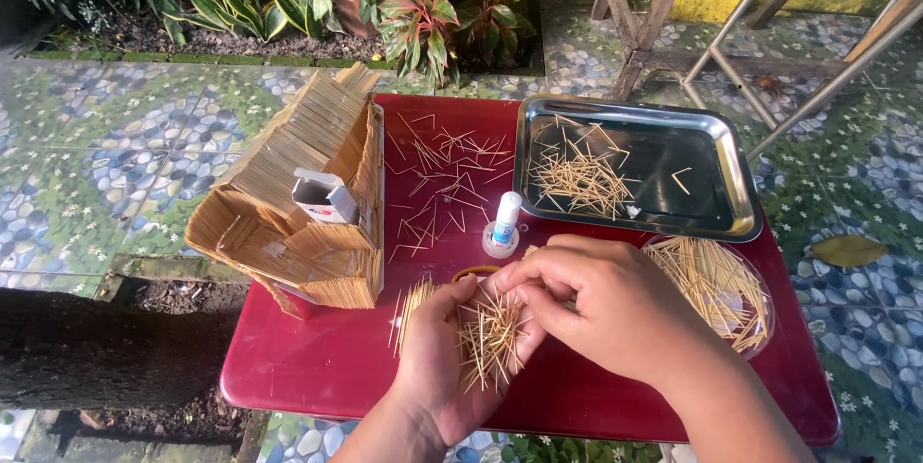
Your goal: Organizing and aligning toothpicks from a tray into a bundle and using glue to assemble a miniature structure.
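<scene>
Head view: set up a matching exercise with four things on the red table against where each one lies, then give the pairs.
Things:
1. steel tray
2. glue bottle
3. toothpick house
4. bundle of toothpicks

Places:
A. at the table's left end
B. in the left hand, with the right hand picking at it
C. at the table's far right corner
D. upright near the middle of the table, just left of the tray

Pairs: 1-C, 2-D, 3-A, 4-B
</scene>
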